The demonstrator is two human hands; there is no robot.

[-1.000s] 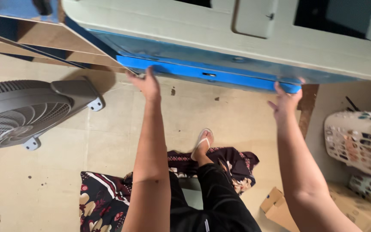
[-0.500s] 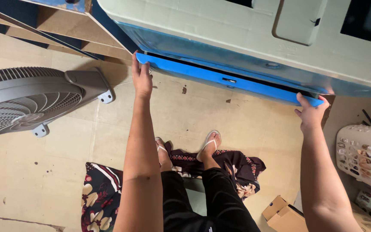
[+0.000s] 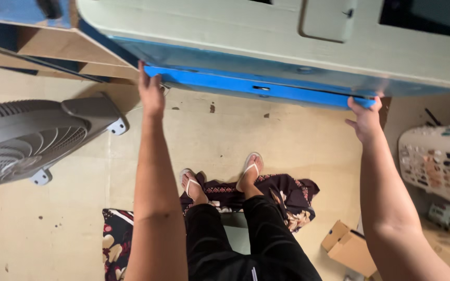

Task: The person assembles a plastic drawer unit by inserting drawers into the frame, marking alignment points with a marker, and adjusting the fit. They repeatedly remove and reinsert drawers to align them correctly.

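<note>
While both arms are reaching up and forward, the blue drawer front (image 3: 259,87) is sitting at the lower edge of a pale, cream-coloured cabinet (image 3: 246,28), running as a long bright strip from left to right with a small dark slot near its middle. The left hand (image 3: 151,93) is gripping the strip's left end, fingers curling over the top edge and the thumb lying beside it. The right hand (image 3: 364,118) is gripping the right end, fingertips hooking over the upper corner while the palm is hanging below. Both hands are closing on the drawer front, well apart from each other, one at each end.

Below the drawer, a beige floor (image 3: 298,156) is showing some dark specks. The person's feet are standing there in white flip-flops (image 3: 251,169), with legs in black trousers, partly on a dark patterned cloth (image 3: 287,195) lying crumpled on the floor. A grey box fan (image 3: 32,140) is lying tilted at the left, near the left forearm. At the right, a white laundry basket (image 3: 433,161) is holding mixed items, and a small open cardboard box (image 3: 350,247) is resting on the floor near the right elbow. Wooden shelving with blue edges (image 3: 53,49) is showing at the upper left, beside the cabinet.
</note>
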